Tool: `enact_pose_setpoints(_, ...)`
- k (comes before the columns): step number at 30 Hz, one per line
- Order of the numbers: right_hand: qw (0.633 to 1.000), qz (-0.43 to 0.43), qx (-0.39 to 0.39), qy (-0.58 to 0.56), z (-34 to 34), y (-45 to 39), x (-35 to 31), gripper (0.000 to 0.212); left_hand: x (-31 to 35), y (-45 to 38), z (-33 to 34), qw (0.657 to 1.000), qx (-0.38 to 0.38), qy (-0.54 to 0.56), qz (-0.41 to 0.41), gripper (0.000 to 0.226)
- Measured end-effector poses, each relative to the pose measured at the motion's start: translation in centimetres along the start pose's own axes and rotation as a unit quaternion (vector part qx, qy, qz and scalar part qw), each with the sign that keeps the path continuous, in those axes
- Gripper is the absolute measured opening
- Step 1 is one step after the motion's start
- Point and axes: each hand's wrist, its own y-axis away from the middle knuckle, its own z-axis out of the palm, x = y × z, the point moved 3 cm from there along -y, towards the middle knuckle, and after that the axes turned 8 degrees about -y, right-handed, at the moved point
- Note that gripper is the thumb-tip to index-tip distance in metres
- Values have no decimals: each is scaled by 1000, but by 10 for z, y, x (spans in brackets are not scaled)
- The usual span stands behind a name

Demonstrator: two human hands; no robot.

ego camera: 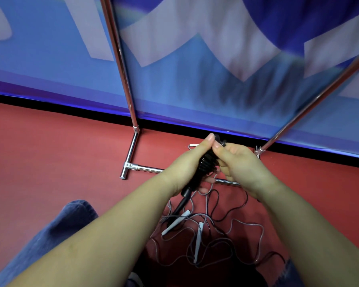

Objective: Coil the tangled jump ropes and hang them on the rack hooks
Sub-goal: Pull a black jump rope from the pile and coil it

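two hands are closed around one black jump-rope handle (pixel 205 164) in front of the chrome rack (pixel 131 154).

the handle is gripped by the left hand (pixel 187 168) around its ribbed middle, thumb laid along it, while its upper end is pinched by the right hand (pixel 236 162). its long axis is tilted, the top end pointing up and away toward the rack's base bar, the lower end pointing down and back toward the person. below the handle, a tangle of black and grey ropes (pixel 216 241) with white handles (pixel 175 223) is spread on the red floor (pixel 50 152), nearer the person than the rack. a blue banner (pixel 174 79) is seen behind the rack.
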Motion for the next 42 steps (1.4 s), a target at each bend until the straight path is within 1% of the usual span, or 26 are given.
enact_pose_setpoints(3,1000,-10,-5,-9,2,1,-2,37,0,-2,3,997,60,39,34,54)
enact_pose_setpoints(5,1000,-20,-2,2,2,0,0,37,2,-2,4,991,98,69,57,43)
enact_pose_setpoints(7,1000,-24,-4,10,4,-1,1,37,3,-2,3,985,152,51,60,39)
enact_pose_setpoints(9,999,-26,-8,16,6,-1,0,37,1,-2,4,982,174,53,55,35)
enact_pose_setpoints(11,999,-32,-12,14,8,1,-2,38,3,0,5,981,169,77,63,33)
enact_pose_setpoints(13,999,-31,-22,-3,10,4,-7,38,3,-1,5,982,159,77,71,36)
enact_pose_setpoints(15,999,-17,-29,-33,12,6,-11,37,3,0,2,983,154,67,72,39)
enact_pose_setpoints(18,993,15,-28,-116,8,1,-6,31,8,2,0,982,137,112,60,37)
enact_pose_setpoints(20,991,22,-23,-132,3,-4,0,26,12,3,0,982,128,120,64,34)
enact_pose_setpoints(23,997,19,13,-77,-1,-6,5,28,10,1,-1,983,129,113,62,27)
enact_pose_setpoints(25,999,-7,53,9,-4,-7,5,26,9,0,-1,983,126,127,50,28)
enact_pose_setpoints(27,991,-42,78,104,-7,-7,5,22,9,0,-3,980,128,144,40,30)
enact_pose_setpoints(28,987,-54,87,128,-8,-7,6,20,9,-1,-4,980,128,151,34,32)
enact_pose_setpoints(32,982,-79,125,120,-11,-5,4,19,5,-5,-5,979,119,166,4,36)
enact_pose_setpoints(34,984,-86,131,87,-10,-4,0,27,4,-5,-7,976,122,178,-6,36)
enact_pose_setpoints(37,992,-74,96,21,-7,-3,-3,35,3,-6,-9,977,111,183,-11,40)
enact_pose_setpoints(40,995,-92,36,-6,-4,-2,-5,21,3,-5,-9,979,95,179,-23,41)
enact_pose_setpoints(42,995,-99,16,-8,-4,-1,-5,19,5,-5,-9,981,91,171,-28,40)
